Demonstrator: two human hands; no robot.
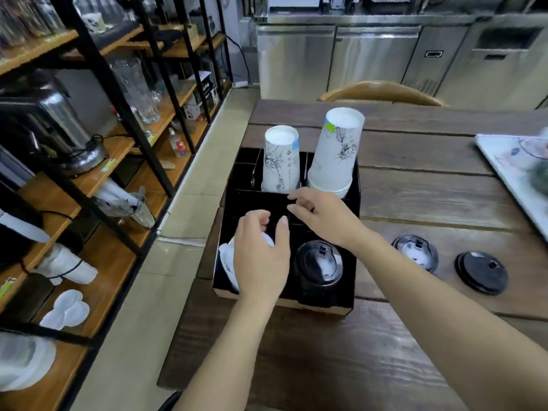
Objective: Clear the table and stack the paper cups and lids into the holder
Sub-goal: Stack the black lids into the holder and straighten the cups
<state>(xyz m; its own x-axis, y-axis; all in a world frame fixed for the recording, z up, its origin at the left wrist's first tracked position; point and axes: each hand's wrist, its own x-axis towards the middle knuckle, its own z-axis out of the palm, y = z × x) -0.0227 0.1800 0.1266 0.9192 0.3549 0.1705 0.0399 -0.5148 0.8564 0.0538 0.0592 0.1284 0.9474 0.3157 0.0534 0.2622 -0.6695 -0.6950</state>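
A black divided holder (354,203) stands at the wooden table's left edge. Two upside-down stacks of printed paper cups fill its far compartments: a smaller stack (280,160) and a taller stack (335,152). Black lids (318,265) sit in the near right compartment, white lids (226,262) in the near left one. My left hand (261,256) hovers over the white lids, fingers curled, nothing clearly held. My right hand (323,216) reaches over the holder's middle, fingers apart and empty. Two black lids lie on the table: one (415,253) by my right forearm, another (482,275) further right.
A white tray (504,167) with items sits at the table's right edge. A wooden chair back (379,91) stands behind the table. Left of the table, shelves (98,262) hold glassware, a metal urn, cups and lids. Steel cabinets line the back.
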